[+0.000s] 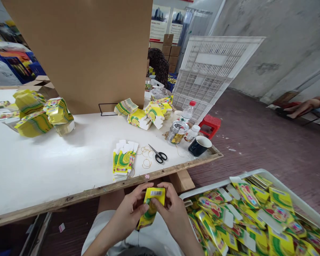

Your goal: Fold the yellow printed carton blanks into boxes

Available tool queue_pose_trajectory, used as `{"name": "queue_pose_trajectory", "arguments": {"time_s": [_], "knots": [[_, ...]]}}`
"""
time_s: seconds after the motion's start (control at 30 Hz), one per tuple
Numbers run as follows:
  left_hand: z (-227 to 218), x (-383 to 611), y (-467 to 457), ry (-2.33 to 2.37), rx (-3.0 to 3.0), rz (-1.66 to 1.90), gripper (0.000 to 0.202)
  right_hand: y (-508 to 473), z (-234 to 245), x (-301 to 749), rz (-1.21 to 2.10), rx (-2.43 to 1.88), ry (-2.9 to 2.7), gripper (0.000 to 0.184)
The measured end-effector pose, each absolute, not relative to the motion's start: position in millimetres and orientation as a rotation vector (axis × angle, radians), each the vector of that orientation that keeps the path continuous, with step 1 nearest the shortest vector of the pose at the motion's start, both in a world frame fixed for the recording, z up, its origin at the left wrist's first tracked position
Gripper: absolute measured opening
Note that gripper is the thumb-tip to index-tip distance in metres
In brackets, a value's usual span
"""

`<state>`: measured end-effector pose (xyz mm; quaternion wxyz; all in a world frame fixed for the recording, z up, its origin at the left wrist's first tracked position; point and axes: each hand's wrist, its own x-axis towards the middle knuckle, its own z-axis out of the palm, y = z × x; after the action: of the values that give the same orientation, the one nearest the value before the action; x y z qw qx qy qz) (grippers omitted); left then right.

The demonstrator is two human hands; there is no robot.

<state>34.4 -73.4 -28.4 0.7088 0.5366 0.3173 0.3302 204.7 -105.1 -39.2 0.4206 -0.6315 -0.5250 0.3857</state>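
Both my hands hold one small yellow-and-green printed carton (151, 206) in front of my lap, below the table's front edge. My left hand (128, 213) grips its left side, fingers curled round it. My right hand (170, 208) pinches its right side and top, where a barcode shows. On the white table (56, 170) just above my hands lies a short stack of flat cartons (123, 160) of the same print. To my right a white tray (266, 174) is filled with several more flat cartons (245, 217).
Scissors (158, 154) and loose rubber bands (145, 156) lie on the table, with a glass jar (177, 132), dark mug (200, 145), bottle (187, 112). Folded carton piles (40, 112) (149, 113), a cardboard sheet (80, 49), white crates (208, 74), a red stool (210, 125). Another person's head (159, 65) shows behind.
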Motion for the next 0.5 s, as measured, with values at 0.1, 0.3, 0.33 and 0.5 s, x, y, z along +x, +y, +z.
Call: {"name": "queue_pose_trajectory", "arguments": {"time_s": [0.1, 0.3, 0.33, 0.5], "knots": [[-28.5, 34.0, -72.1, 0.714, 1.138, 0.731, 0.054, -104.9, -39.8, 205.4, 0.92, -1.642, -1.386, 0.03], [-28.4, 32.8, -73.3, 0.688, 1.033, 0.77, 0.053, -108.1, -34.1, 212.2, 0.775, -1.505, -1.455, 0.035], [-28.2, 33.1, -73.9, 0.684, 1.015, 0.767, 0.053, -108.2, -32.6, 212.6, 0.787, -1.464, -1.407, 0.035], [-31.6, 38.7, -74.0, 0.673, 0.986, 0.805, 0.051, -106.1, -27.2, 208.9, 0.959, -1.339, -1.113, 0.034]]}}
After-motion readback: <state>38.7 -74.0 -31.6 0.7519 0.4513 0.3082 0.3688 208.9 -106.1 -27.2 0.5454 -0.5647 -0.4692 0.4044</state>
